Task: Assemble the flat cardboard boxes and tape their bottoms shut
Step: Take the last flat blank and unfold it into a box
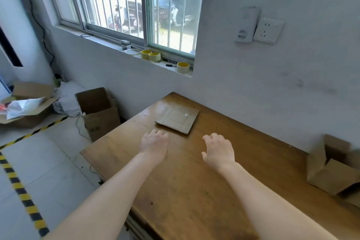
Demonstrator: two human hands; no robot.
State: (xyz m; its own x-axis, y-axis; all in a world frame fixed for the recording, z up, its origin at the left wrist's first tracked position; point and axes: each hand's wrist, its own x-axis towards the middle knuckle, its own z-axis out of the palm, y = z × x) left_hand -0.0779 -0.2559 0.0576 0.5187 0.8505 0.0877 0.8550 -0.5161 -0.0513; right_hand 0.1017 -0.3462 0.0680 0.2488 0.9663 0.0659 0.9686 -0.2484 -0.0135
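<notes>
One box (329, 167) sits folded up at the surface's (194, 181) right edge — flat boxes (178, 121) lie untouched near the far edge, left hand (154, 145) and right hand (219, 150) loosely curled, empty.

Both hands, left hand (154, 144) and right hand (219, 150), empty over wooden table (194, 191), near flat cardboard box (177, 120).

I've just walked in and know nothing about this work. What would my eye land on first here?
Two bare arms stretch over a wooden table, the left hand and right hand both empty, close to a flat cardboard box lying toward the table's far side. Behind it, yellow tape rolls sit on the sill of a bright barred window. An open box stands at the table's right edge.
</notes>
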